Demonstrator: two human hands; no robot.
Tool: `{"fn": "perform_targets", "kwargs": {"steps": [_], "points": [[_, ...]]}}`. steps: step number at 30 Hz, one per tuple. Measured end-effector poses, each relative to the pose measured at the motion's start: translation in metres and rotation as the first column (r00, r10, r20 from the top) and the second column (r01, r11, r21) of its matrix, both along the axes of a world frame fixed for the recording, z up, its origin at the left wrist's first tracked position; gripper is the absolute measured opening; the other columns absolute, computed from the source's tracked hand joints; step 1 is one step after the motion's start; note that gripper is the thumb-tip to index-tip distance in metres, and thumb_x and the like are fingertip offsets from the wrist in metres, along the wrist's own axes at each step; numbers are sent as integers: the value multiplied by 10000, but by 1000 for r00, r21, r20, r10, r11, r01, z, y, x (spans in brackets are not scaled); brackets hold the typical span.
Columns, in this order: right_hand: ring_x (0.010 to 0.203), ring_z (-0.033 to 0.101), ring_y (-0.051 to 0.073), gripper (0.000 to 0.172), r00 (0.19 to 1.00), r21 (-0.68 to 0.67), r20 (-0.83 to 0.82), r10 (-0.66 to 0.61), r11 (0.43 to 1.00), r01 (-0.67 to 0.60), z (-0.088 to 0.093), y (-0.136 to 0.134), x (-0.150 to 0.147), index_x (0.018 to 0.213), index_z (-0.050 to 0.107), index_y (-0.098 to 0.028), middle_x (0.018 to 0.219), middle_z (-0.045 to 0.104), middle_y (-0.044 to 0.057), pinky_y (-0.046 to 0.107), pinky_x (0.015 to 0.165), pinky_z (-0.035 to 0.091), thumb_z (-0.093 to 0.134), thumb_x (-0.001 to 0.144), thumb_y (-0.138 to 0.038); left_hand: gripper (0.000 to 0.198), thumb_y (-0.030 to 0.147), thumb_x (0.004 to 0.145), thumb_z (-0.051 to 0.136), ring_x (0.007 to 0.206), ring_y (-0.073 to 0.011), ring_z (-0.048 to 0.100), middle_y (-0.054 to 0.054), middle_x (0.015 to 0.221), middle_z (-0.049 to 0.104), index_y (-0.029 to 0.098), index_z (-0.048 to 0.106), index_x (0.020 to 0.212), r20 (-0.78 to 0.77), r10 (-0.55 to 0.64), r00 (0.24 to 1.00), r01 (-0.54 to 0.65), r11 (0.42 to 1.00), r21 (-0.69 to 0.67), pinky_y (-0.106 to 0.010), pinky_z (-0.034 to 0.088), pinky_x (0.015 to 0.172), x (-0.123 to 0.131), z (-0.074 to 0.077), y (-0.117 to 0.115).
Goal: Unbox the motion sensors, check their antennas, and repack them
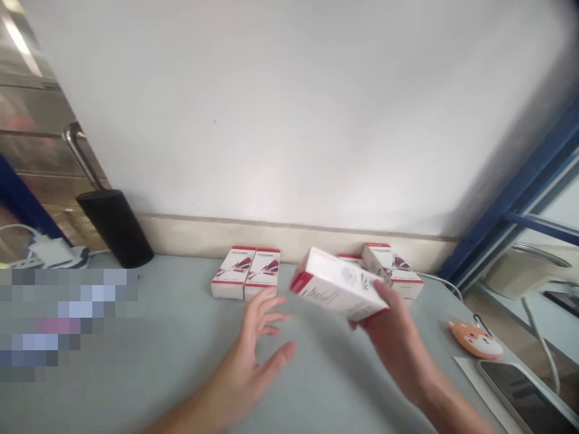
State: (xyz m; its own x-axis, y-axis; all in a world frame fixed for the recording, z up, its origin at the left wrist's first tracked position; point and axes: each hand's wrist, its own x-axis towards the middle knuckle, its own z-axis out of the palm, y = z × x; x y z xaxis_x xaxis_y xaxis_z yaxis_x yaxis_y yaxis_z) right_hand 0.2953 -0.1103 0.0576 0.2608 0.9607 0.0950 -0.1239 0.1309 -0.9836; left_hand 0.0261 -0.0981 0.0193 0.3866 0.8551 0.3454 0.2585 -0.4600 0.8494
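My right hand (384, 307) grips a white and red carton (339, 283) by its right end, holding it tilted above the table. Its fingers are partly hidden behind the carton. My left hand (262, 337) is open with fingers apart, to the left of the held carton and holding nothing. Just beyond its fingertips, two similar cartons, a left one (233, 268) and a right one (263, 271), lie side by side near the wall. Behind the right hand sit more such cartons (400, 265), partly covered by the hand and the held one.
A black cylinder (117, 229) stands at the back left near a white power strip (54, 253). On the right lie an orange animal-face item (474, 339) and a phone (520, 386). The white wall (289, 120) and blue frame (502, 193) bound the grey table (181, 337).
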Motion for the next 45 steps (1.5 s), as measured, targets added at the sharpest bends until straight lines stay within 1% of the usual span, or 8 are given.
{"fn": "perform_targets", "kwargs": {"steps": [2, 5, 10, 22, 28, 35, 41, 45], "points": [[746, 648, 249, 467, 965, -93, -189, 181, 975, -201, -8, -10, -25, 971, 756, -235, 952, 753, 111, 349, 561, 547, 611, 906, -674, 772, 457, 1028, 606, 1329, -276, 638, -151, 1575, 520, 376, 112, 1616, 156, -5, 988, 13, 999, -53, -437, 594, 1049, 1, 4, 0], [715, 623, 218, 481, 874, -192, -376, 308, 897, -399, -12, -21, -42, 1009, 767, -199, 900, 734, 104, 316, 552, 532, 649, 908, -654, 572, 501, 1018, 621, 1337, -304, 623, -147, 1476, 613, 284, 402, 1500, 243, 15, 970, 24, 988, -155, -412, 573, 1065, -1, 20, -3], [710, 592, 192, 459, 870, -265, -413, 269, 879, -397, -7, -21, -34, 1077, 746, -175, 864, 710, 78, 288, 561, 522, 624, 962, -603, 430, 505, 1001, 655, 1236, -272, 667, -107, 1351, 701, 251, 611, 1345, 249, 22, 968, 16, 988, -152, -346, 561, 1040, -2, 44, -10], [600, 570, 159, 381, 833, -367, -493, 253, 807, -462, -4, -17, -23, 1052, 717, -196, 851, 719, 43, 292, 515, 485, 648, 956, -557, 435, 627, 1016, 547, 826, -216, 728, -41, 1020, 761, 229, 650, 1156, 290, 359, 887, -228, 887, -401, -307, 600, 708, -4, 47, 1], [693, 627, 191, 471, 773, -284, -531, 347, 787, -548, -4, -21, -25, 1268, 685, -196, 967, 749, 85, 325, 624, 530, 582, 1002, -572, 62, 305, 1050, 590, 1146, -188, 634, -24, 1171, 600, 291, 633, 1092, 268, 376, 887, -431, 882, 188, -335, 538, 997, -6, 51, 0], [818, 671, 230, 402, 729, -179, -541, 419, 790, -587, -7, -24, -27, 1238, 710, -210, 1116, 749, 106, 366, 722, 547, 494, 1065, -501, 344, 113, 1065, 423, 1096, -160, 634, -30, 1263, 526, 293, 705, 987, 47, 350, 935, -335, 835, 437, -322, 523, 955, -14, 56, -4], [837, 676, 249, 440, 702, -120, -532, 474, 778, -616, -5, -26, -25, 1147, 757, -195, 1079, 753, 121, 384, 751, 532, 457, 1071, -508, 239, 364, 1110, 400, 1093, -225, 651, -57, 1193, 646, 291, 617, 1180, 22, 133, 991, -134, 991, 32, -382, 540, 953, -13, 66, -8], [824, 668, 253, 553, 697, -137, -466, 545, 734, -665, -2, -26, -26, 1242, 737, -171, 1059, 747, 129, 398, 778, 518, 394, 1073, -570, 198, 476, 1105, 409, 857, -191, 670, -24, 1016, 691, 297, 479, 1153, 198, -142, 970, 171, 976, -134, -361, 567, 827, -14, 65, -9]]}}
